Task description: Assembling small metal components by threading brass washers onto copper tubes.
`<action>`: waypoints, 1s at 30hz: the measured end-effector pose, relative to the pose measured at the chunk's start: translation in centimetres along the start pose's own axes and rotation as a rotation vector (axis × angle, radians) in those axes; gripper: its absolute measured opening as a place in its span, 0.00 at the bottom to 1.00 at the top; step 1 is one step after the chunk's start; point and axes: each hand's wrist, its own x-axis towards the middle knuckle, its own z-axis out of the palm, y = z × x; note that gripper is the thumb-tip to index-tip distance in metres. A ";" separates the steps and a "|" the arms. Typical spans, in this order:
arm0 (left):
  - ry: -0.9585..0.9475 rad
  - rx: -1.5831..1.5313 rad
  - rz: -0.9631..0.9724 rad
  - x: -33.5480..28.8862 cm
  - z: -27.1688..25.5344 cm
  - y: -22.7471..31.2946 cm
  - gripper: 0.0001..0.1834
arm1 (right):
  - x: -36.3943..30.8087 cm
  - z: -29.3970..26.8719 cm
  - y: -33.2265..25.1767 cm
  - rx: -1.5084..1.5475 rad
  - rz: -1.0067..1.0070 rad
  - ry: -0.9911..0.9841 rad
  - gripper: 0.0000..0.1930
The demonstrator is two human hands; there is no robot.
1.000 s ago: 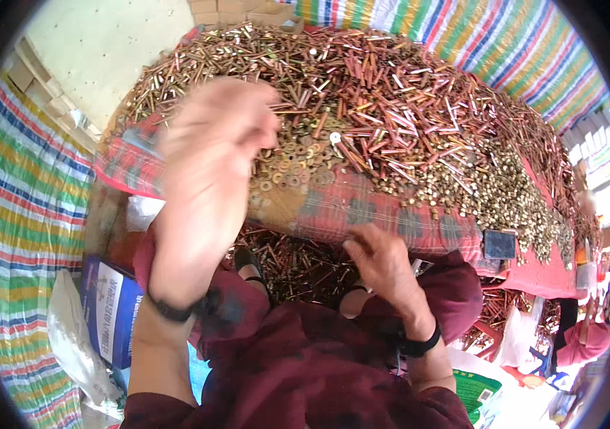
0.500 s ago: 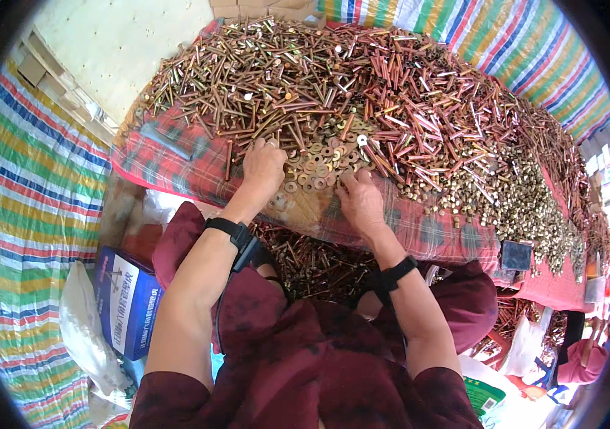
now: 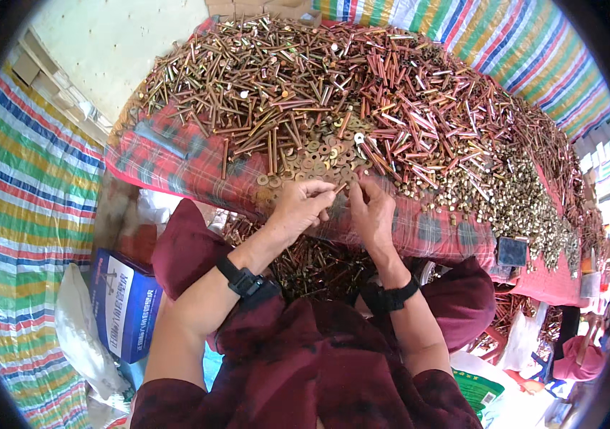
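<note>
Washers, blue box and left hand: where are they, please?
Washers point(image 3: 317, 161): head view, middle of the pile.
Blue box point(image 3: 126, 307): head view, its printed side.
Left hand point(image 3: 300, 207): head view, back of hand.

The bolts point(image 3: 262, 79) at twelve o'clock were shiny, coppery metal; the washers point(image 3: 319, 159) on their six o'clock side looked duller, brassy. Nuts point(image 3: 526, 193) at three o'clock glinted like metal. The plaid cloth point(image 3: 208, 179) at ten was matt. At nine hung a glossy, creased plastic sheet point(image 3: 33, 236); at eight, a smooth cardboard box point(image 3: 126, 304) and crinkled plastic bag point(image 3: 79, 329).
</note>
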 end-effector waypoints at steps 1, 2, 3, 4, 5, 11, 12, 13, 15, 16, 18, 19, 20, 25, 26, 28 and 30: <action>0.010 -0.139 -0.041 -0.1 0.4 -0.7 0.15 | -0.6 0.0 0.0 -0.002 -0.001 -0.002 0.08; 0.016 -0.279 -0.079 -0.2 0.7 -1.0 0.14 | -1.0 -0.2 0.0 0.051 -0.009 0.001 0.08; 0.019 -0.306 -0.090 -0.2 0.7 -1.0 0.11 | -1.4 -0.3 0.0 0.105 -0.017 0.003 0.08; 0.018 -0.309 -0.087 -0.1 0.6 -1.1 0.11 | -1.6 -0.3 0.2 0.102 -0.019 0.003 0.08; 0.001 -0.365 -0.102 0.2 0.6 -1.3 0.09 | -1.9 -0.4 0.5 0.113 -0.004 0.014 0.08; -0.101 -0.546 -0.218 1.3 1.2 -2.7 0.06 | -2.6 -0.3 0.6 0.140 -0.002 0.092 0.07; -0.086 -0.574 -0.230 1.4 1.3 -2.7 0.06 | -2.6 -0.3 0.5 0.109 -0.049 0.094 0.06; -0.088 -0.578 -0.229 1.4 1.1 -2.7 0.06 | -2.6 -0.2 0.6 0.105 -0.050 0.093 0.06; -0.054 -0.627 -0.277 1.3 0.6 -2.1 0.06 | -2.2 0.1 0.6 0.023 -0.353 0.100 0.07; -0.050 -0.631 -0.275 1.5 0.6 -2.3 0.06 | -1.4 0.1 0.6 0.023 -0.357 0.095 0.07; 0.014 -0.673 -0.162 1.7 0.5 -2.8 0.06 | 1.3 -0.5 0.4 -0.054 -0.308 0.055 0.08; 0.011 -0.677 -0.162 1.8 0.5 -2.9 0.06 | 2.8 -0.5 1.2 -0.059 -0.307 0.055 0.08; 0.044 -0.639 -0.185 2.0 0.7 -2.6 0.06 | 4.5 -0.5 2.6 -0.327 -0.329 0.135 0.08; 0.163 -0.536 -0.208 2.7 0.4 -2.6 0.07 | 6.9 0.9 6.0 -0.898 -0.309 0.076 0.10; 0.191 -0.509 -0.164 2.8 0.2 -2.6 0.07 | 6.8 1.1 5.9 -0.894 -0.310 0.071 0.10; 0.217 -0.479 -0.125 3.0 0.0 -2.6 0.07 | 6.2 1.2 5.9 -0.975 -0.248 0.079 0.11; 0.228 -0.474 -0.089 3.0 -0.3 -2.6 0.08 | 4.8 0.3 4.4 -0.908 -0.320 0.089 0.10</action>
